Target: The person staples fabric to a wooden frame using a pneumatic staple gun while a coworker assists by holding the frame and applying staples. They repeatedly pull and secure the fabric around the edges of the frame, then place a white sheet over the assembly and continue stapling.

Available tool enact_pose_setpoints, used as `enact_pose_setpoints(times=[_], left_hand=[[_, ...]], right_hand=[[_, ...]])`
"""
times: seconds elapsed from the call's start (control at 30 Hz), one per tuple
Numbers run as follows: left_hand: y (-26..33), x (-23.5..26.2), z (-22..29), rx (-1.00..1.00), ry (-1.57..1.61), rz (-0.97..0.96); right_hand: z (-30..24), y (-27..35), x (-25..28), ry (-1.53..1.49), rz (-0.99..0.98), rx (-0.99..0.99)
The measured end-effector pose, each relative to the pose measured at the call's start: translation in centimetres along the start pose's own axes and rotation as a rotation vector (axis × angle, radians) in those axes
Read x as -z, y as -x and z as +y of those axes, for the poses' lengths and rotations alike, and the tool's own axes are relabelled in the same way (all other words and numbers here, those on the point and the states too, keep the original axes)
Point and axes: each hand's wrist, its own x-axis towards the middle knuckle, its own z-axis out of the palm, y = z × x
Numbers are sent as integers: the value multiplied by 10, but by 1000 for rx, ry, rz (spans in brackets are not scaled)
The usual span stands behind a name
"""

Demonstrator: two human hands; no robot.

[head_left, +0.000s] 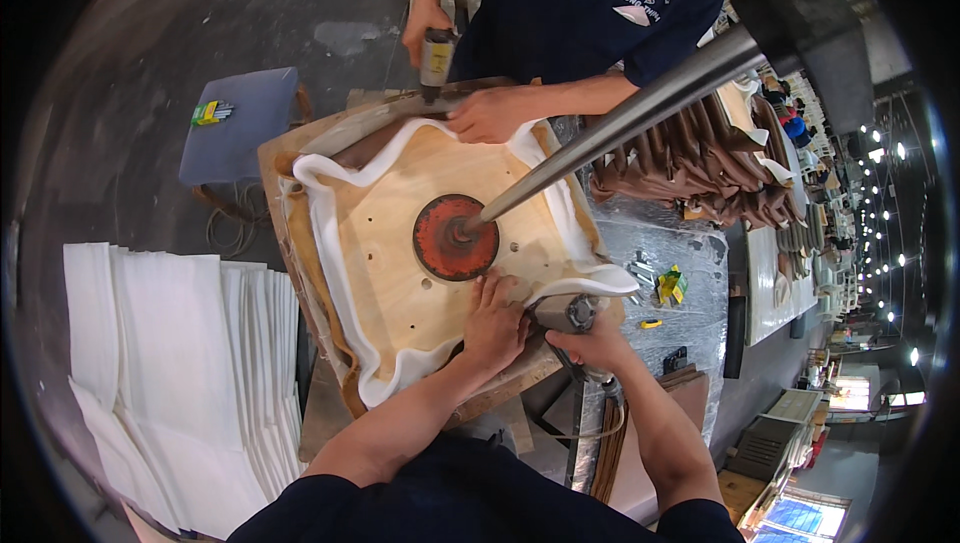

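Observation:
A square plywood seat board (385, 243) lies in front of me, with white padding (325, 228) and brown cover material (303, 233) curling up around its edges. A red round plate (432, 243) on a steel shaft (600, 133) presses on its middle. My left hand (492, 328) rests on the board's near right part, fingers stretched out toward the red plate. In my right hand (600, 345) is a pneumatic staple gun (568, 314), gripped by its handle at the board's near right corner. Its nose is hidden, so contact cannot be made out.
Opposite, a co-worker's hand (428, 31) holds another staple gun (437, 58); their other hand (490, 115) touches the far edge. White padding sheets (165, 363) are stacked left, near a blue-grey stool (240, 123). Brown covers (670, 163) and a plastic-wrapped table (650, 243) are right.

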Motion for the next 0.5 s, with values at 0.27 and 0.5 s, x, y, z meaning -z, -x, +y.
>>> enact_pose_setpoints(times=[0.27, 0.5], left_hand=[[9, 14, -1, -30, -30, -52], [11, 13, -11, -53, 8, 22]], right_hand=[[-8, -2, -10, 42, 76, 4], [2, 10, -13, -63, 63, -28]])
